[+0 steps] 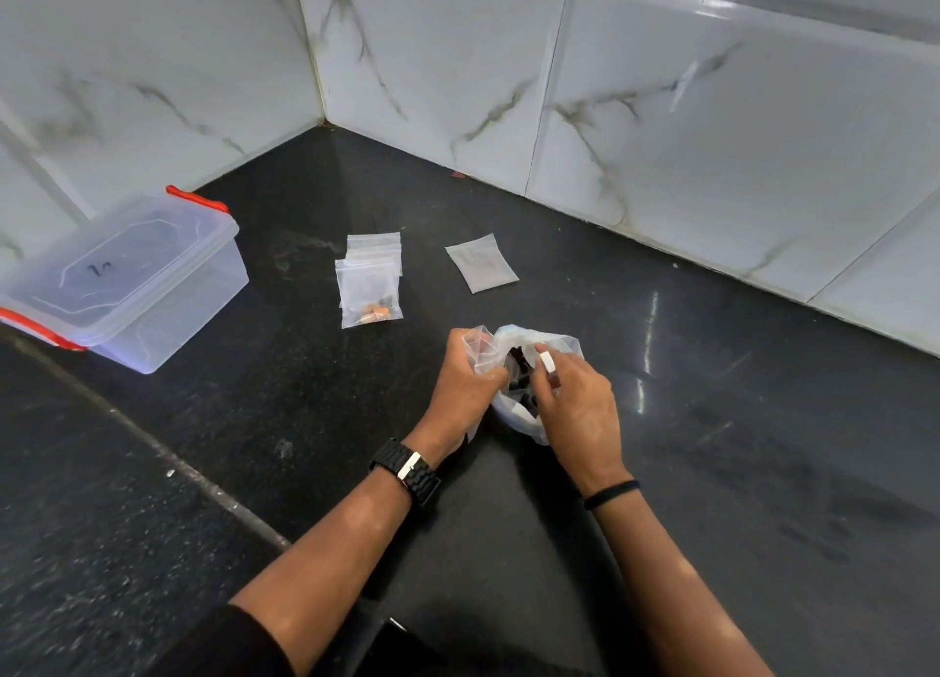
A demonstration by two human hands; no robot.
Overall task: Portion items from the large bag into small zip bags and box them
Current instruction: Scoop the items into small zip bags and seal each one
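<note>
Head view, left to right: lidded box [127, 279] shut, nothing boxed; one filled zip bag [370, 295] on spares; one empty bag [481, 263]. Left hand [465, 381] pinches a small bag [478, 346]; right hand [572, 396] pinches a piece over the large bag [529, 371]. Most portioning remains.

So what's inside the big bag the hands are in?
Inside the large bag are small dark pieces. The right hand pinches a small white piece over its mouth. The hands and crumpled plastic hide the rest, so how many cannot be told.
</note>
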